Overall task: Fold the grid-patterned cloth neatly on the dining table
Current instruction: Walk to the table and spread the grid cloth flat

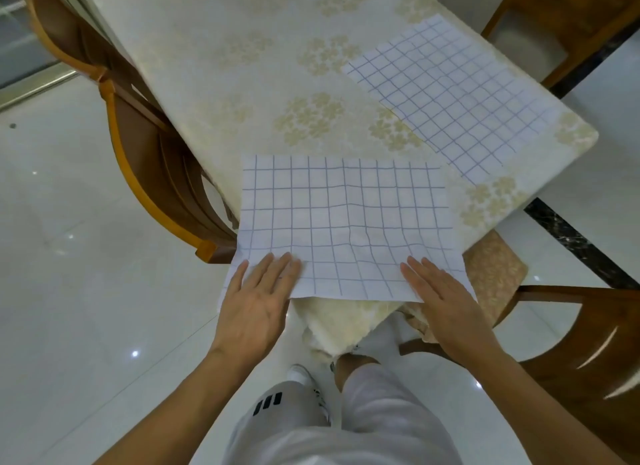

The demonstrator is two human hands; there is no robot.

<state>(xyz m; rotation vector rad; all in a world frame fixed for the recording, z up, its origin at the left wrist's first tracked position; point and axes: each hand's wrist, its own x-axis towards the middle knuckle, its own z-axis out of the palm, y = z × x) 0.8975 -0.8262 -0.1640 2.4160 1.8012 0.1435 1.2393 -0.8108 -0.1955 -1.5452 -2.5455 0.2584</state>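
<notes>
Dining table [242,48] w/ flat grid-patterned cloth [346,218], left hand [258,301] & right hand [446,300] flat on near corners.

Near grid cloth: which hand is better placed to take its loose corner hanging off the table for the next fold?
Left hand, probably. It rests flat on the near grid cloth beside that overhanging corner; the right hand lies flat at the opposite corner.

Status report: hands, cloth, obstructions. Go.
Both hands flat on near cloth: left, right. Cloth overhangs table. Second cloth lies apart.
</notes>
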